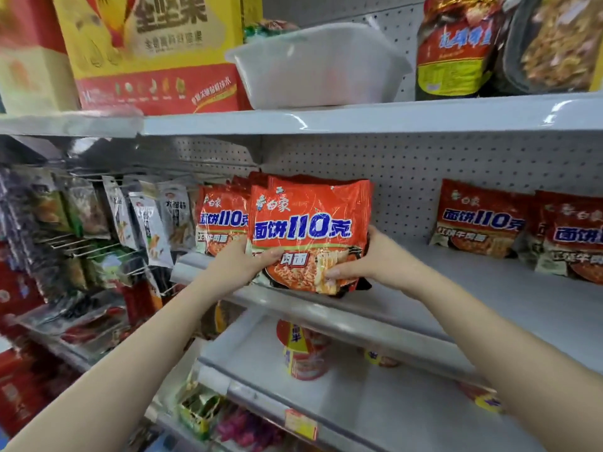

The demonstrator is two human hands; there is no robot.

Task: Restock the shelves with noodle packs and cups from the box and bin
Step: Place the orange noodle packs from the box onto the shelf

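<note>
Restocking looks partly done, judging by how the middle shelf [489, 288] is filled. Both hands hold one red noodle pack [310, 233] upright at that shelf's front edge: the left hand [241, 265] grips its lower left corner with the thumb curled over the front, and the right hand [365, 256] clasps its lower right side, fingers wrapped onto the wrapper's face. The pack's bottom edge sits at or just above the shelf lip; I cannot tell whether it rests there.

Just left of the held pack, and behind it, stands a second pack [222, 220] of the same kind. Well to its right on the same shelf lean two more packs [479, 220], with a wide bare stretch of shelf between them and the held one.

Below the held pack, a noodle cup [301, 350] stands on the lower shelf, and a few more lie further right. A white bin [319, 66] sits above on the top shelf; its contents are hidden. The gap suggests more packs remain to place.
</note>
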